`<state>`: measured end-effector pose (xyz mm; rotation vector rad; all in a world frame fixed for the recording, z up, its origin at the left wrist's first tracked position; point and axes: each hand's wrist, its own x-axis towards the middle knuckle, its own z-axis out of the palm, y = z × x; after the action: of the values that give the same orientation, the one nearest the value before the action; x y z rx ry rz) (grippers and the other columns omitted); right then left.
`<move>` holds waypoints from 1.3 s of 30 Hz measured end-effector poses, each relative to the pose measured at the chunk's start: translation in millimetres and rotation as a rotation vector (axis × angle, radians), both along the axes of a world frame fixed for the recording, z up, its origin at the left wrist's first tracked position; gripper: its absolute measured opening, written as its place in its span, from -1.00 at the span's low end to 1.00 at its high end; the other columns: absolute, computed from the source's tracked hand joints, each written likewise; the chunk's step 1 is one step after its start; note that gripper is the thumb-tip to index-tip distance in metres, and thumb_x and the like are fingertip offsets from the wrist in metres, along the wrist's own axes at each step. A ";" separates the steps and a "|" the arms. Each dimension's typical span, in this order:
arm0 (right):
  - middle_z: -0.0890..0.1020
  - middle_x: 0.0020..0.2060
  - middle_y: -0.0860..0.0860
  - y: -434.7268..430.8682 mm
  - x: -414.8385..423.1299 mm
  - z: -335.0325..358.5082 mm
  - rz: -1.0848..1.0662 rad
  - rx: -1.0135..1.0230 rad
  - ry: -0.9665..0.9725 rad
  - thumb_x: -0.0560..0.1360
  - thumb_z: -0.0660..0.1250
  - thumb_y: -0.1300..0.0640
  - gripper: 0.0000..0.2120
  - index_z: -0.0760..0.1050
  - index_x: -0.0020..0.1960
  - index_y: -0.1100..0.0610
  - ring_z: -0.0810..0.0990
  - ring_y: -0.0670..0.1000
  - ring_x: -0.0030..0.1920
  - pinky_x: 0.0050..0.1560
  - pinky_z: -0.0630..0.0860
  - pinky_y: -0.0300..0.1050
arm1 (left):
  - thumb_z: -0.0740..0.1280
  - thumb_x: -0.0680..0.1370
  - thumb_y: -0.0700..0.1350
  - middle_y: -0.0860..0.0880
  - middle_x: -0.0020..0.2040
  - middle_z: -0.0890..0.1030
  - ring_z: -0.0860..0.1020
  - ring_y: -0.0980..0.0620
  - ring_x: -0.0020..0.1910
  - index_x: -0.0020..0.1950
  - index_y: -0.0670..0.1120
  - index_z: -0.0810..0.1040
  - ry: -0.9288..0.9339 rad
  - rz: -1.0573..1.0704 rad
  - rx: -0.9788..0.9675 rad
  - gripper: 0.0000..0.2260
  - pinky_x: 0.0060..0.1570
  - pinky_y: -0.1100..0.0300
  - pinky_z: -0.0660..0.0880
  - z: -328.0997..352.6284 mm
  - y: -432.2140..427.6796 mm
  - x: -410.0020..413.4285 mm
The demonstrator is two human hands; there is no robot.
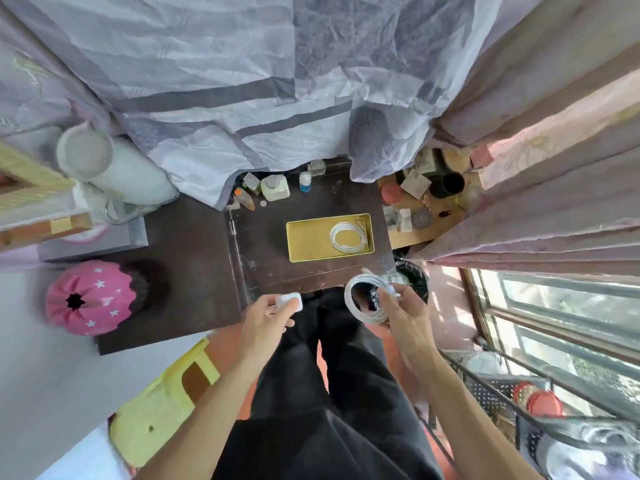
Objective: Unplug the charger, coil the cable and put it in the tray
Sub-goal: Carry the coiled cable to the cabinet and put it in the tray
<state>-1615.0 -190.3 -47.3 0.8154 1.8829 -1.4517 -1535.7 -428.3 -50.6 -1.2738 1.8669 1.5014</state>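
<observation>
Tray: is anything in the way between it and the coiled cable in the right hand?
Nothing visible. The right hand holds the coiled cable at the table's near edge; only bare tabletop lies before the open tray. Another white coil occupies the tray's right end; its left is bare.

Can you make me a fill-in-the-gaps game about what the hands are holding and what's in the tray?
1. The white charger is held in the ____ hand.
2. The right hand holds a coiled cable that is ____ in colour.
3. Inside the tray lies another coiled ____.
Missing words: left; white; cable.
</observation>
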 end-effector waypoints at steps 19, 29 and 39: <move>0.64 0.32 0.15 -63.3 -141.1 -209.3 0.577 0.398 0.084 0.65 0.23 0.06 -0.62 0.50 0.45 0.04 0.60 0.21 0.16 0.01 0.39 -0.10 | 0.38 0.43 0.18 0.43 -0.16 0.62 0.66 0.31 -0.23 -0.14 0.27 0.61 0.040 0.126 -0.050 -0.95 -0.34 0.39 0.47 -145.2 10.6 -59.7; 0.72 0.07 0.21 -80.7 -153.4 -204.9 1.112 0.889 0.328 0.65 0.22 0.23 -0.77 0.58 0.24 0.22 0.72 0.32 0.07 -0.01 0.58 0.07 | 0.39 0.38 0.17 0.36 -0.18 0.66 0.68 0.24 -0.23 -0.10 0.21 0.59 0.036 0.151 -0.054 -0.86 -0.14 0.15 0.60 -159.0 15.2 -59.5; 0.73 0.04 0.15 -76.7 -156.5 -219.8 1.327 1.033 0.306 0.65 0.22 0.31 -0.77 0.63 0.18 0.20 0.74 0.22 0.06 -0.04 0.59 0.04 | 0.44 0.43 0.21 0.16 -0.26 0.66 0.62 0.24 -0.21 -0.13 0.11 0.64 0.079 0.008 -0.277 -0.81 -0.26 0.28 0.50 -161.4 15.5 -69.4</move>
<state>-1771.5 -267.0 -267.1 -0.3956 2.5119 0.2759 -1605.1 -412.7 -212.0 -1.3592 2.1839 1.3488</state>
